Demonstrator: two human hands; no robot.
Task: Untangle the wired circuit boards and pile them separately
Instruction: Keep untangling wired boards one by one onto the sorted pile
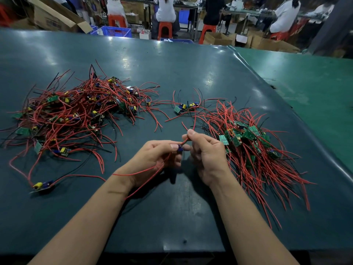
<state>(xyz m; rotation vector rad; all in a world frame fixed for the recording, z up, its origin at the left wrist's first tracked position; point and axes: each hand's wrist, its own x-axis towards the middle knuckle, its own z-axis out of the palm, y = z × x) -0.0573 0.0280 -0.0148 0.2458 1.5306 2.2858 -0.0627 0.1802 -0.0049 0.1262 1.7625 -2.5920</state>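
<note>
A tangled heap of wired circuit boards with red and black wires lies on the left of the dark table. On the right, a sorted pile has its green boards together and its wires fanned toward me. Between them, my left hand pinches a small board with a blue part, and its red wires trail over my left wrist. My right hand pinches a red wire of that same board just above it.
A single board lies alone at the near left. A few loose boards sit mid-table beyond my hands. A green mat covers the table to the right. Beyond the far edge are cardboard boxes, blue crates, red stools and seated people.
</note>
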